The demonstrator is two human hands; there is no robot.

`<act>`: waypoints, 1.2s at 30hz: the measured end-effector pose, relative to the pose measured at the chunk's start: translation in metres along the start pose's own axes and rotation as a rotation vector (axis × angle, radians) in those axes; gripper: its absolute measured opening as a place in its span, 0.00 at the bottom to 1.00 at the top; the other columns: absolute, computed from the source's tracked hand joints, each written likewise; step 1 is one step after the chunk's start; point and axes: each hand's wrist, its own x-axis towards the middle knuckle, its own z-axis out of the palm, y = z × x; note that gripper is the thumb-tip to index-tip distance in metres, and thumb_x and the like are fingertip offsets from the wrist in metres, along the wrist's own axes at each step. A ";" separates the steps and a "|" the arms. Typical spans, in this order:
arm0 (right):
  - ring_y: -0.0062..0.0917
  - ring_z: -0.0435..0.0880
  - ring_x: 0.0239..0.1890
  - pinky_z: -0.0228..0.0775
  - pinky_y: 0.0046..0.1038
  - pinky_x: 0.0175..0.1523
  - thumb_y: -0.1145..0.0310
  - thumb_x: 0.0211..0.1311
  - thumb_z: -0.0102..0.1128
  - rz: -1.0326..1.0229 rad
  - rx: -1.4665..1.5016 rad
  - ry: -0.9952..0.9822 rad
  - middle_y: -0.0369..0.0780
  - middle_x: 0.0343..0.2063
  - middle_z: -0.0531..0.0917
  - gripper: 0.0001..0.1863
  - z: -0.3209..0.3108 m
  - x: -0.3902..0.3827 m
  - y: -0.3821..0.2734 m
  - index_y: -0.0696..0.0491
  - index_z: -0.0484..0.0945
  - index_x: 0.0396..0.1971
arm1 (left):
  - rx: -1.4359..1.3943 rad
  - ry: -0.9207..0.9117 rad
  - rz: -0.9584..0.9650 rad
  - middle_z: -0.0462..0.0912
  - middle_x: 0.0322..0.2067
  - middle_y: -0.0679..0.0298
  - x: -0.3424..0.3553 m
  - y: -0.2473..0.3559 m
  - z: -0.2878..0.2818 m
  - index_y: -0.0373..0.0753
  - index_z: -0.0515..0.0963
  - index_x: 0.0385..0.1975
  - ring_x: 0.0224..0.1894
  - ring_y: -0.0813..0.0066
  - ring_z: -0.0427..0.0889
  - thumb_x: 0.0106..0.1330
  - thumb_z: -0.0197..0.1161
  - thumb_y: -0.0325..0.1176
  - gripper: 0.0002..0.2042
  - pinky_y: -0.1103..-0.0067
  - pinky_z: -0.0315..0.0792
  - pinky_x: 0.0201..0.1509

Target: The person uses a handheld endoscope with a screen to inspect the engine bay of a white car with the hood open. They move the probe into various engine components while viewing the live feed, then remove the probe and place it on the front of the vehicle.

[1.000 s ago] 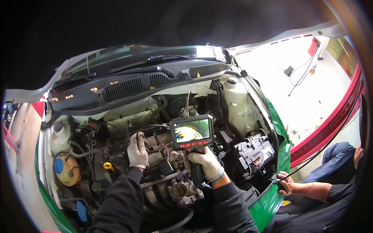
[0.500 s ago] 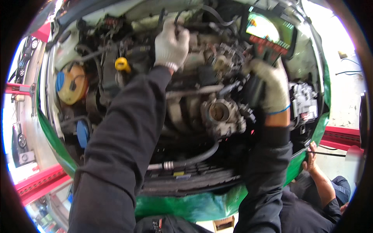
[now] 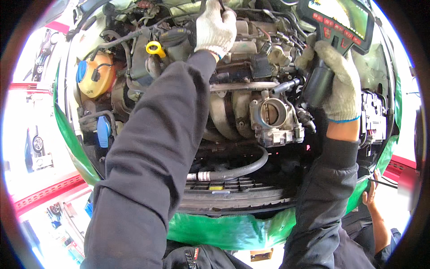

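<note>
Both my hands wear white knitted gloves over the open engine bay. My left hand is closed on a thin black cable at the top centre, above the engine. My right hand grips the black pistol handle of an inspection device with a lit colour screen and red buttons, its top cut off by the picture's edge. Below that handle is a metal throttle body with a round bore. Left of my left hand are a yellow dipstick ring and an amber reservoir.
A green protective cover drapes the car's front and sides. A co-worker's bare hand rests at the right edge, beside a black cable. Red lift beams flank the car. A battery housing sits at the bay's right.
My view has tilted down, so the engine, both hands and the device appear higher in the picture and more of the front cover shows. Both hands keep their grips.
</note>
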 end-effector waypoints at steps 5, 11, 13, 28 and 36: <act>0.26 0.88 0.37 0.86 0.32 0.47 0.64 0.71 0.72 0.056 0.169 -0.110 0.38 0.39 0.88 0.20 0.009 -0.005 -0.014 0.57 0.82 0.58 | -0.050 -0.109 -0.069 0.91 0.37 0.47 0.003 -0.002 -0.001 0.37 0.78 0.47 0.42 0.43 0.91 0.80 0.60 0.36 0.08 0.58 0.83 0.50; 0.26 0.85 0.33 0.79 0.29 0.40 0.66 0.69 0.73 0.092 0.169 -0.016 0.40 0.37 0.87 0.18 0.018 -0.007 -0.033 0.57 0.81 0.54 | -0.302 -0.524 -0.316 0.90 0.45 0.61 0.039 -0.002 -0.020 0.38 0.82 0.59 0.49 0.72 0.88 0.80 0.57 0.28 0.13 0.75 0.80 0.59; 0.25 0.83 0.31 0.77 0.29 0.41 0.66 0.68 0.71 0.091 0.203 -0.012 0.39 0.33 0.86 0.18 0.018 -0.010 -0.042 0.59 0.81 0.53 | -0.184 -0.761 -0.321 0.88 0.50 0.64 0.050 0.006 -0.024 0.37 0.81 0.60 0.55 0.75 0.84 0.80 0.56 0.24 0.14 0.77 0.77 0.66; 0.26 0.84 0.26 0.78 0.27 0.30 0.63 0.71 0.74 0.232 0.239 0.160 0.41 0.36 0.86 0.19 0.001 -0.031 -0.042 0.59 0.80 0.52 | 0.133 -1.488 -0.113 0.92 0.51 0.70 0.136 0.048 -0.054 0.40 0.87 0.58 0.53 0.79 0.85 0.82 0.64 0.36 0.12 0.76 0.77 0.62; 0.26 0.85 0.28 0.76 0.28 0.37 0.68 0.61 0.65 0.209 0.139 0.074 0.40 0.37 0.88 0.18 0.001 -0.027 -0.053 0.59 0.85 0.49 | -0.202 -1.606 0.028 0.92 0.47 0.63 0.153 0.042 -0.049 0.33 0.88 0.55 0.48 0.74 0.85 0.77 0.66 0.32 0.13 0.74 0.80 0.56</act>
